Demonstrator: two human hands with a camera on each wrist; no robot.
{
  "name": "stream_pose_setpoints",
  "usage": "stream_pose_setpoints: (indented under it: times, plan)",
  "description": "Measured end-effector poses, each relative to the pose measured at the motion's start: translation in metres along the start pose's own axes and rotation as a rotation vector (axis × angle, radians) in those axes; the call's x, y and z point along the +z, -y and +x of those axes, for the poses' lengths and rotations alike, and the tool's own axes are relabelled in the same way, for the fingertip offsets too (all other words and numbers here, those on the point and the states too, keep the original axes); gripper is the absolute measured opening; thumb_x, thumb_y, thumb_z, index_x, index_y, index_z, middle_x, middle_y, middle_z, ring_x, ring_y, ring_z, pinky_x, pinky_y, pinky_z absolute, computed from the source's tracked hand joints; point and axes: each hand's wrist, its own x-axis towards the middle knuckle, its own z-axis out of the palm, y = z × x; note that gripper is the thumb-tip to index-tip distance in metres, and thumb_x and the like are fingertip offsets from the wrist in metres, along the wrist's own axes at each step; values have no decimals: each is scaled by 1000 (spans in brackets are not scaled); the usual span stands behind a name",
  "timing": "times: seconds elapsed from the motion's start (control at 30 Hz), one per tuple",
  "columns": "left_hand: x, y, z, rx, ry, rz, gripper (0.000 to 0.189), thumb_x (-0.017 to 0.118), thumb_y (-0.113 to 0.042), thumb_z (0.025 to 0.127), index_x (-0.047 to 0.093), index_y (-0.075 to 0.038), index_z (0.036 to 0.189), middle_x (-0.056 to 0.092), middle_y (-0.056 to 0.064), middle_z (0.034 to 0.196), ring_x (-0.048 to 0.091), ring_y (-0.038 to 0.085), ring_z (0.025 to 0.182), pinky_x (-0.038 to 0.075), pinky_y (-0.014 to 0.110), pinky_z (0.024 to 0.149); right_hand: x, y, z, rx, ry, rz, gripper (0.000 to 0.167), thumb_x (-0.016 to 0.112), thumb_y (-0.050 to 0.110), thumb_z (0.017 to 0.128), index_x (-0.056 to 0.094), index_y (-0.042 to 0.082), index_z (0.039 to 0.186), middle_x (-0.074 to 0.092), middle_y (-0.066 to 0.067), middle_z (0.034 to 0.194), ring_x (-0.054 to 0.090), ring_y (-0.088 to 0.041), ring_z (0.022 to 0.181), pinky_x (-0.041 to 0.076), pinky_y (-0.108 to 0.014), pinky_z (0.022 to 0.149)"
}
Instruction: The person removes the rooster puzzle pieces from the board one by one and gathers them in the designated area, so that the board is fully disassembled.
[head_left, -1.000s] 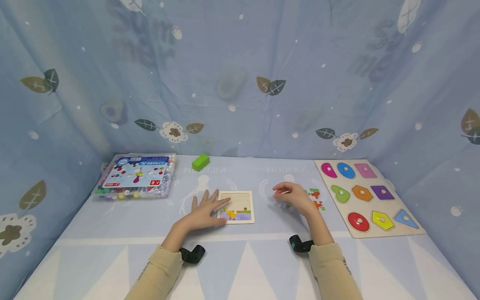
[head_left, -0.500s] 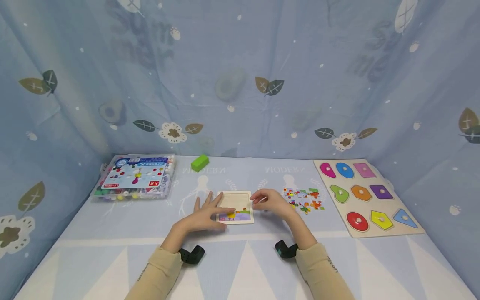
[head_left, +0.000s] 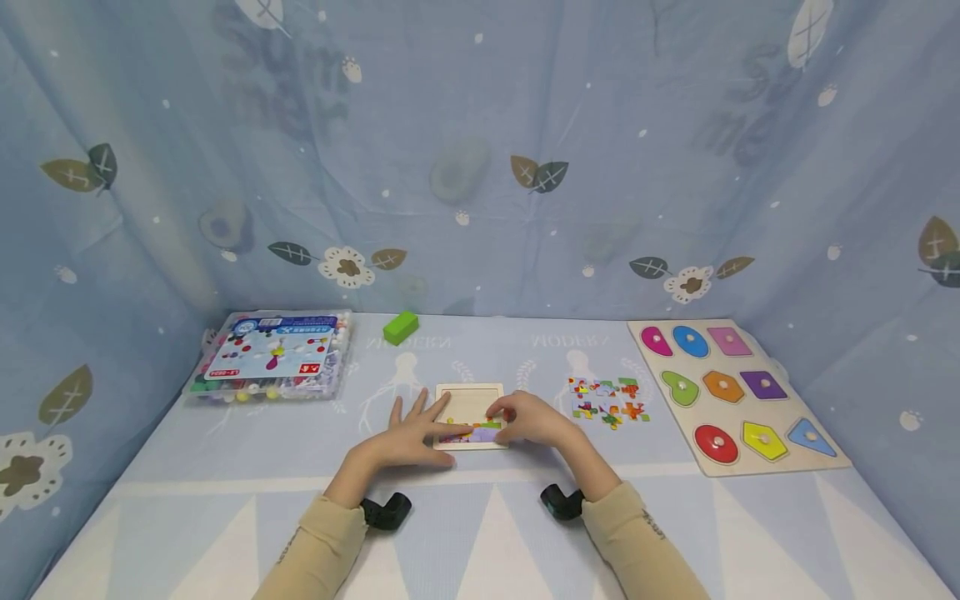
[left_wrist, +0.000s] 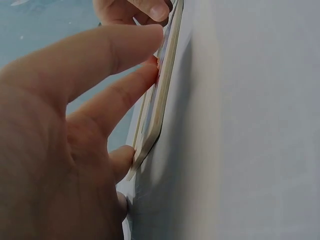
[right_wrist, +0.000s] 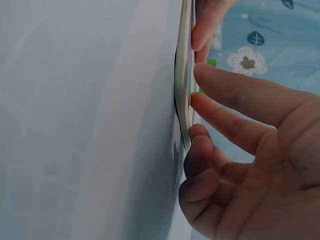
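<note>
A small wooden puzzle tray (head_left: 468, 390) lies on the table, its bottom row filled with purple, yellow and green jigsaw pieces (head_left: 486, 433). My left hand (head_left: 405, 440) spreads its fingers over the tray's left side, a fingertip resting on the pieces. In the left wrist view the tray (left_wrist: 165, 95) appears edge-on beside those fingers. At the lower right of the tray, my right hand (head_left: 534, 418) has its thumb and index fingertips on the puzzle, the other fingers curled. Whether a piece sits between these fingertips, I cannot tell. Loose jigsaw pieces (head_left: 611, 410) lie in two rows farther right.
A clear plastic box (head_left: 273, 354) of colourful parts stands at the back left, with a green block (head_left: 401, 327) to its right. A wooden shape board (head_left: 693, 408) with knobbed pieces lies on the right. Patterned blue curtain (head_left: 465, 167) encloses the table's back and sides.
My right hand has moved left from above the loose pieces, uncovering them, to the tray's right side. The left hand stays on the tray, its index finger a little farther across.
</note>
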Motion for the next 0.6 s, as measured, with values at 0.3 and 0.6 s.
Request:
stream_pose_setpoints:
  times: [0.3,0.6]
  plan:
    - [1,0,-1,-11,3,19,53,63,-45,83,53,-28,132,7,15,154,-12,45,136,-17,64,100,2,3,3,-25,-52,-9,20,73,4,74,60,11,88,53,-1,78,47,-16,71,39,-28,61]
    - [2,3,1,-5,2,9,54,62,-48,82,53,-30,132,7,16,154,-13,44,137,-18,63,100,-5,4,-2,-69,-70,157,19,69,-1,76,58,8,88,58,-1,79,52,-14,72,44,-26,61]
